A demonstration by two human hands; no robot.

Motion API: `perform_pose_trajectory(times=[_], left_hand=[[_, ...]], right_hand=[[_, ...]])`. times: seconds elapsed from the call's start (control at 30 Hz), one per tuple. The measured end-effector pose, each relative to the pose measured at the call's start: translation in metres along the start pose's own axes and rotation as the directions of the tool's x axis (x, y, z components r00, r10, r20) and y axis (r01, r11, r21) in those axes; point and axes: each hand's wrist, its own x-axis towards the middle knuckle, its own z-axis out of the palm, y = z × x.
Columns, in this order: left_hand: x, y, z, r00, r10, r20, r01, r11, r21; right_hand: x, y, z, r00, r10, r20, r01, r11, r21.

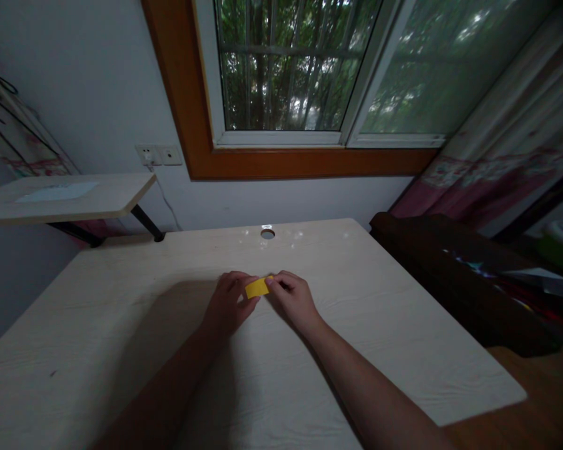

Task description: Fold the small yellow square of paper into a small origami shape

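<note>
A small yellow piece of paper [257, 288] is held between my two hands, just over the middle of the desk. My left hand [228, 303] pinches its left end, with the thumb below and the fingers above. At the other end, the thumb and fingers of my right hand [293, 299] close on the paper's upper right corner. The paper looks flat and roughly rectangular; its back side is hidden from me.
The pale wooden desk [380, 350] has a round cable hole [267, 234] near its back edge. A raised shelf [117, 190] on black legs stands at the back left. To the right sits a dark brown piece of furniture [431, 275] with items on it.
</note>
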Motion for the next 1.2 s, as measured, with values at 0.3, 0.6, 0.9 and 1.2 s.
perform_pose_trajectory(times=[0.3,0.6,0.9,1.2], left_hand=[[0.0,0.0034,-0.0003,1.0,-0.007,0.014,0.007,1.0,0.006],[-0.0005,0.0028,0.0006,1.0,-0.004,0.006,0.004,1.0,0.006],[-0.0019,0.004,0.0018,1.0,-0.009,0.012,0.009,1.0,0.011],[-0.002,0.0014,0.0022,0.998,-0.063,0.004,0.063,0.997,-0.048]], right_hand=[[-0.0004,-0.0014,-0.0009,1.0,-0.001,0.01,0.001,1.0,0.002],[-0.0005,-0.0009,-0.0005,1.0,-0.005,0.007,0.005,1.0,0.003],[-0.0004,-0.0007,-0.0004,1.0,-0.006,0.014,0.006,1.0,0.013],[0.0006,-0.0051,-0.0023,0.999,-0.029,0.041,0.028,0.999,0.029]])
